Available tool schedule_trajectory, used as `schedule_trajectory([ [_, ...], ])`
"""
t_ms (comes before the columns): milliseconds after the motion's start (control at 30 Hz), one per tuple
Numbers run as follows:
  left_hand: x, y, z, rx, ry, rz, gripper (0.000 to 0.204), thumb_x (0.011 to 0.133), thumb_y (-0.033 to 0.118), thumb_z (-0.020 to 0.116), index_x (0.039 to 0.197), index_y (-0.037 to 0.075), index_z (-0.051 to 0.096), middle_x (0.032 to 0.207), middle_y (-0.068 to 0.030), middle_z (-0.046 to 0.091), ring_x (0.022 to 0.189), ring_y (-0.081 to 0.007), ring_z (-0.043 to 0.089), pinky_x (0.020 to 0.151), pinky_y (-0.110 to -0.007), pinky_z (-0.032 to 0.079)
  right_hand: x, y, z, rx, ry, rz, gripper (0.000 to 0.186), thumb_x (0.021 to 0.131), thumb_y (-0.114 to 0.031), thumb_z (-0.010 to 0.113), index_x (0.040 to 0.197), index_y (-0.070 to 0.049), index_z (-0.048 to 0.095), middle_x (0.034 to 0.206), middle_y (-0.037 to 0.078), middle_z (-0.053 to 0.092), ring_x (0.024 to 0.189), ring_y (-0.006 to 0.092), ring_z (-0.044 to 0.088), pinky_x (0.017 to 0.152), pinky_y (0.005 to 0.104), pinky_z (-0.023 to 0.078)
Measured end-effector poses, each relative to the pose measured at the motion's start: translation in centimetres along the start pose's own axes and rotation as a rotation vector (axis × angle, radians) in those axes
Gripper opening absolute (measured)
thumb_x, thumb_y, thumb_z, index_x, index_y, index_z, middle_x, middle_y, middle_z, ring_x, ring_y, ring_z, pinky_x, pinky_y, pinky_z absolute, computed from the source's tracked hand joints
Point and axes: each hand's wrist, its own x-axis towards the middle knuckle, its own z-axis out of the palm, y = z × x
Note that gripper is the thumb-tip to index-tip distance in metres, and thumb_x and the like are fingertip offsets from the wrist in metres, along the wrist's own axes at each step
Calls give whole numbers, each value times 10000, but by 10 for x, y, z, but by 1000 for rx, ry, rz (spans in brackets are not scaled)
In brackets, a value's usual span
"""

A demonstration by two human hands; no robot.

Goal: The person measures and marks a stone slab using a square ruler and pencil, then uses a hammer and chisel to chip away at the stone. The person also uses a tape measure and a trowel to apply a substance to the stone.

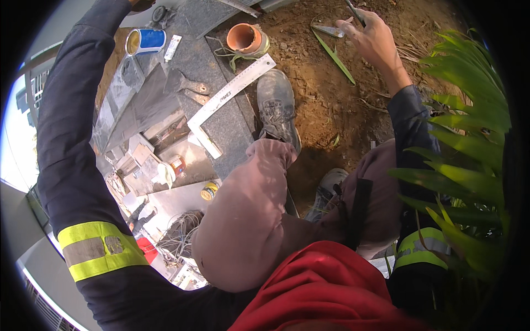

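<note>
My right hand [375, 47] is raised over the bare soil at the upper right. Its fingers are closed on a thin dark grey tool, whose far end runs out of the picture. Below and left of those fingers lie a pale triangular piece [330, 31] and a long green leaf [335, 58]. At the upper left, only a sliver of my left hand [141, 5] shows at the picture's edge. Its fingers are cut off. Nearest to it are a blue-and-white paint can [146, 41] and a white tube [173, 48] on a grey stone slab [193, 41].
A white L-shaped square [226, 98] lies across the slab, beside putty knives [187, 84]. A terracotta pot [244, 38] stands by the slab's edge. Palm leaves [469, 138] crowd my right arm. At the lower left are a small yellow can [210, 191] and tangled wires [179, 231].
</note>
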Motion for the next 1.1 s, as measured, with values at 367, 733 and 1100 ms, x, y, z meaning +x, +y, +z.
schedule_trajectory([
  [367,43,16,14,-25,-64,-15,161,779,125,689,856,31,794,892,-210,755,858,-347,755,722,-466,595,1,-3,12,-20,-2,-6,700,922,-520,732,1290,70,649,1228,262,679,1135,395,666,981,443,520],
  [733,55,23,-3,-18,-166,-29,219,833,193,693,925,24,797,965,-223,751,924,-366,744,777,-464,593,-2,-3,15,-44,41,-84,694,933,-514,718,1322,55,639,1220,252,678,1130,383,665,978,443,519],
  [1100,56,35,-10,-20,-221,-75,260,865,227,651,959,36,799,1024,-215,752,980,-369,732,817,-467,586,-3,-48,-8,201,-67,-8,288,866,-228,709,909,56,695,714,294,587,642,427,634,629,468,493],
])
